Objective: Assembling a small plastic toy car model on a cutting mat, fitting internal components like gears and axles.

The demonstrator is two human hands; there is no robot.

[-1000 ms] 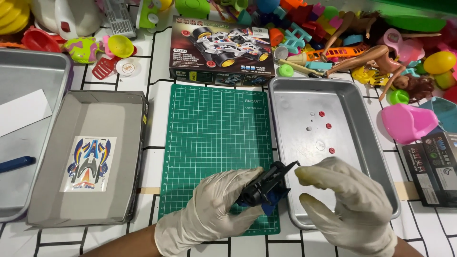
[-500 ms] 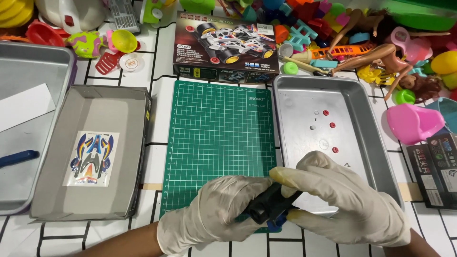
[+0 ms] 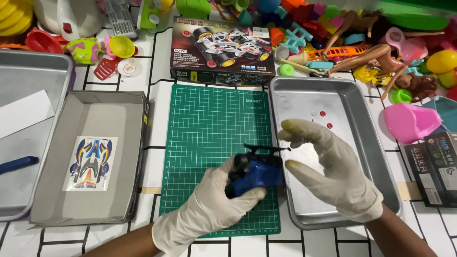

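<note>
The blue toy car chassis (image 3: 254, 173) with its black parts sits in my left hand (image 3: 209, 209), fingers and thumb wrapped around it from below, just above the near edge of the green cutting mat (image 3: 214, 128). A thin black bar (image 3: 266, 149) sticks out of its top; I cannot tell what that part is. My right hand (image 3: 333, 171) hovers just beside the chassis, open, fingers curled and spread, with nothing in it; its fingertips are close to the black bar, but whether they touch it I cannot tell. Both hands wear pale rubber gloves. Under my right hand lies one metal tray (image 3: 376, 157) with two small red pieces (image 3: 326, 120) beyond my fingers; anything else in it is covered by the hand. A second metal tray (image 3: 28, 76) is far off past my left hand, cut off by the picture's edge, holding one white sheet (image 3: 24, 114) and one blue pen (image 3: 16, 164). Between it and the mat is one grey box lid (image 3: 119, 114) with a single sticker sheet (image 3: 90, 163). Beyond the mat stands one model car box (image 3: 223, 50), and behind it a heap of coloured toys (image 3: 362, 47) too jumbled to count.
</note>
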